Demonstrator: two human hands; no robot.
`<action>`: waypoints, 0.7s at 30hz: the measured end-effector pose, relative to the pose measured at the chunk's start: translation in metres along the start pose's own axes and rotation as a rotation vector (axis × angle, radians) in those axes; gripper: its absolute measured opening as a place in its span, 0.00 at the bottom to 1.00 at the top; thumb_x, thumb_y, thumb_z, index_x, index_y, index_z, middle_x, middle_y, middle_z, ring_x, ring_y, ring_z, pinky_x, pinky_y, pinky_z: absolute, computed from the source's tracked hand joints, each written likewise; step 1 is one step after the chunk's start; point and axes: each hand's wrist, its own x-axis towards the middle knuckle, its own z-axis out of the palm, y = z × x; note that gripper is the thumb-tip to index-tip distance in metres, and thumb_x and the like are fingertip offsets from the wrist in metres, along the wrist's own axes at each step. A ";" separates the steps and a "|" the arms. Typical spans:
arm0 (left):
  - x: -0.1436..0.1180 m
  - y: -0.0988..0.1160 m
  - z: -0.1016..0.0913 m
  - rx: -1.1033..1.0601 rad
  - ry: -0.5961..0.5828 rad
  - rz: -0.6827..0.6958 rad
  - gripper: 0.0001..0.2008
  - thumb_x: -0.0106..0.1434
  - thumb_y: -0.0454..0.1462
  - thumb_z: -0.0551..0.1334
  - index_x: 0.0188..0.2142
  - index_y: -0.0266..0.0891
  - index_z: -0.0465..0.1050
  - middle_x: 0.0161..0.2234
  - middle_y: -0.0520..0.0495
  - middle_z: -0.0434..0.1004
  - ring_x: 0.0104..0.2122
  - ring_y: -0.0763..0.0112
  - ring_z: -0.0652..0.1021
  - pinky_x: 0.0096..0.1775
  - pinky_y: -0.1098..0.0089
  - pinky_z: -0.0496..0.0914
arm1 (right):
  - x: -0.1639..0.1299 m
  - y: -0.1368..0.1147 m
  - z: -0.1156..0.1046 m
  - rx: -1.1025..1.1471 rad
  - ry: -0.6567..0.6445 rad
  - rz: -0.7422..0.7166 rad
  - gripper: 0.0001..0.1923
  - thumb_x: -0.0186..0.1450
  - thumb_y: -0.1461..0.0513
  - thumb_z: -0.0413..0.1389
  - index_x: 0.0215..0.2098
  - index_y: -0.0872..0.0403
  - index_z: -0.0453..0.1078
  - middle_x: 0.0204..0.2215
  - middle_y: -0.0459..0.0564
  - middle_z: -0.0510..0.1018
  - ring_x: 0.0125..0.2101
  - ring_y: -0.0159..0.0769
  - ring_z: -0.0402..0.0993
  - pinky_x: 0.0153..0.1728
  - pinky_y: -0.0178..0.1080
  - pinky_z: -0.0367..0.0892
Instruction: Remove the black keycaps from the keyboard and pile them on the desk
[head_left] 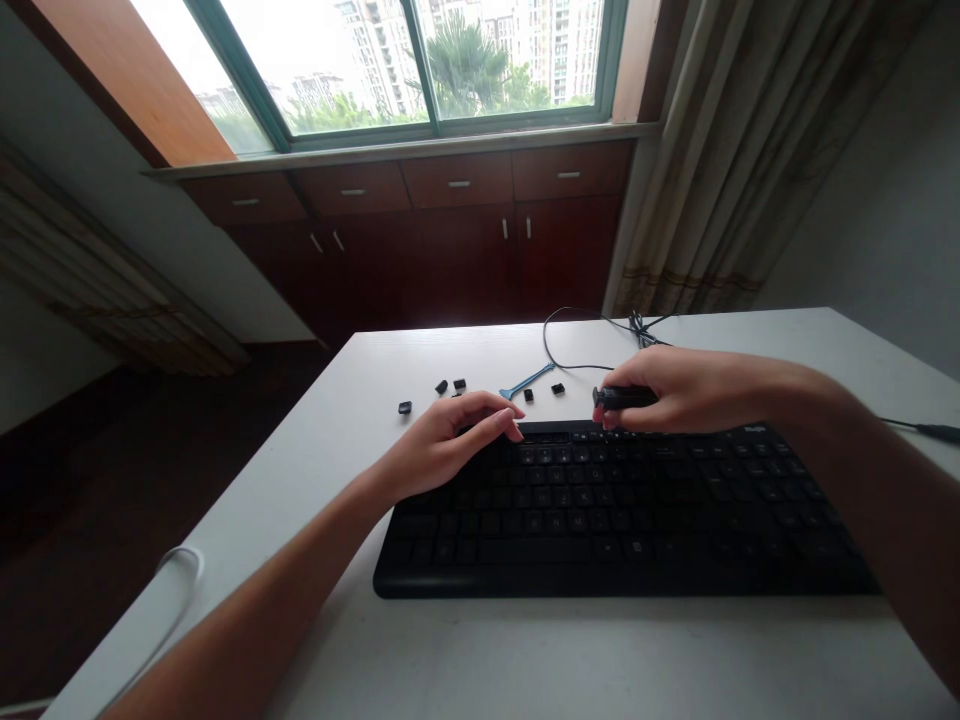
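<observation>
A white table (315,440) is standing below a window (420,60) — left hand (450,440) is resting flat, fingers together, on the black keyboard (622,510), right hand (675,392) pinching a long keycap (622,397).

1. the keyboard (622,510) lay on the table (525,660) in the lower middle of the frame.
2. the left hand (450,440) rested on the keyboard's upper left corner.
3. the right hand (675,390) sat over the keyboard's upper edge, right of centre, gripping a small tool (622,397).
4. loose keycaps (450,385) lay on the table above the left hand.
5. a keycap puller (525,381) lay between the hands, just above the keyboard.
6. a cable (592,345) curled on the table above it, towards the far edge.
7. a cabinet (450,240) stood beyond the table, under the window (420,60) at the top.
</observation>
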 end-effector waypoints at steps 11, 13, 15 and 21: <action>0.000 0.004 0.004 0.121 0.004 0.018 0.12 0.71 0.42 0.57 0.44 0.39 0.76 0.42 0.47 0.80 0.42 0.70 0.79 0.44 0.71 0.71 | 0.009 -0.005 0.012 -0.070 0.045 -0.070 0.17 0.68 0.49 0.52 0.35 0.53 0.72 0.27 0.50 0.77 0.25 0.35 0.68 0.27 0.38 0.56; 0.000 0.005 0.004 0.127 0.003 0.020 0.12 0.71 0.42 0.57 0.44 0.39 0.77 0.41 0.47 0.81 0.42 0.70 0.79 0.44 0.71 0.71 | 0.013 -0.006 0.018 -0.059 0.071 -0.101 0.17 0.69 0.49 0.50 0.35 0.53 0.70 0.27 0.49 0.77 0.25 0.34 0.67 0.27 0.37 0.56; 0.000 0.005 0.004 0.122 -0.001 0.022 0.12 0.71 0.43 0.57 0.44 0.40 0.77 0.41 0.47 0.81 0.42 0.70 0.79 0.44 0.71 0.71 | 0.015 -0.005 0.025 -0.018 0.066 -0.128 0.16 0.69 0.50 0.50 0.35 0.54 0.69 0.29 0.50 0.77 0.26 0.34 0.67 0.28 0.37 0.56; 0.000 0.006 0.003 0.134 -0.026 0.033 0.12 0.71 0.42 0.58 0.44 0.40 0.77 0.42 0.47 0.81 0.42 0.70 0.79 0.45 0.72 0.71 | 0.013 0.004 0.029 0.075 0.058 -0.133 0.18 0.69 0.47 0.50 0.35 0.53 0.68 0.30 0.48 0.75 0.29 0.35 0.67 0.30 0.37 0.58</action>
